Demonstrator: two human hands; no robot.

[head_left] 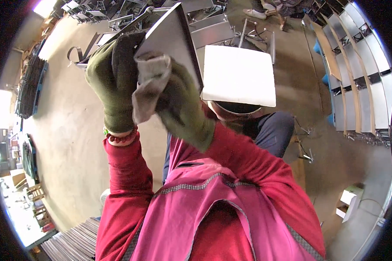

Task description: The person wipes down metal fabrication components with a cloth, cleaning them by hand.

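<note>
My left hand (pixel 111 82), in an olive and black work glove, is closed on the dark edge of a flat grey panel (pixel 172 41). The panel stands tilted in front of me, with a dark rim along its right side. Against its lower part is my right hand (pixel 183 102), gloved the same way and slightly blurred. Its fingers, partly hidden, are closed on a crumpled grey-beige cloth (pixel 151 80), which hangs down between the two hands. Beyond my right forearm, a white square board (pixel 239 74) lies on top of a round dark container (pixel 237 108).
Metal frames and grey panels (pixel 211 30) crowd the floor ahead. A tall stack of grey panels with wooden strips (pixel 357 69) stands at the right. Near the lower left is a row of stacked sheets (pixel 74 241). Another person's shoe (pixel 255 14) shows at the top.
</note>
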